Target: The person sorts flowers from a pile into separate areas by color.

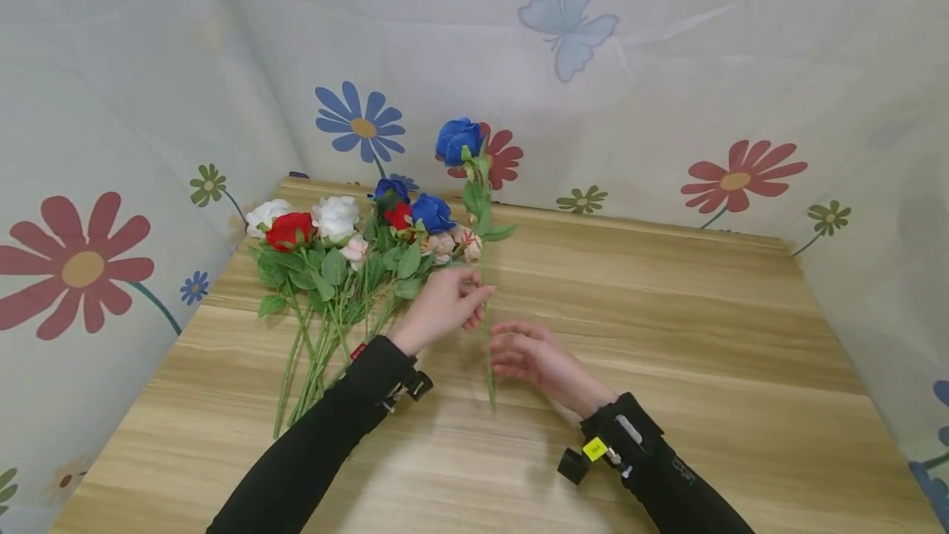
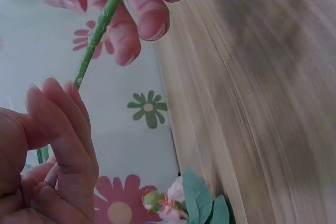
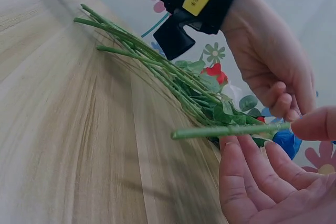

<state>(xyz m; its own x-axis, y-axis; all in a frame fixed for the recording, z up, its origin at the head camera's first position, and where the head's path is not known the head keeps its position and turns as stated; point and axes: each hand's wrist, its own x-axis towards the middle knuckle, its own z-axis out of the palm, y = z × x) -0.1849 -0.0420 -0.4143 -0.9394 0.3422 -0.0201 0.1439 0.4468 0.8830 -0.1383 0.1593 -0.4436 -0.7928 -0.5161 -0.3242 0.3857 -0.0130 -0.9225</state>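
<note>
A single blue rose (image 1: 458, 142) stands roughly upright above the table, its leafy green stem (image 1: 490, 377) reaching down between both hands. My left hand (image 1: 443, 305) pinches that stem around its middle. Lower down, my right hand (image 1: 547, 363) is beside the stem with its fingers loosely extended. In the right wrist view, the stem's cut end (image 3: 181, 134) crosses over the right hand's fingers (image 3: 239, 163), with the thumb close to it; whether they touch I cannot tell. Left of the hands lies a bunch of flowers with red roses (image 1: 291, 231), white roses (image 1: 337, 217) and more blue roses (image 1: 433, 213).
The bunch's bare stems (image 1: 304, 386) point toward the table's near left. Small pink flowers (image 1: 445, 245) lie by the left hand. Behind the wooden table (image 1: 667, 311) hangs a pale curtain (image 1: 415, 15) printed with flowers and a butterfly.
</note>
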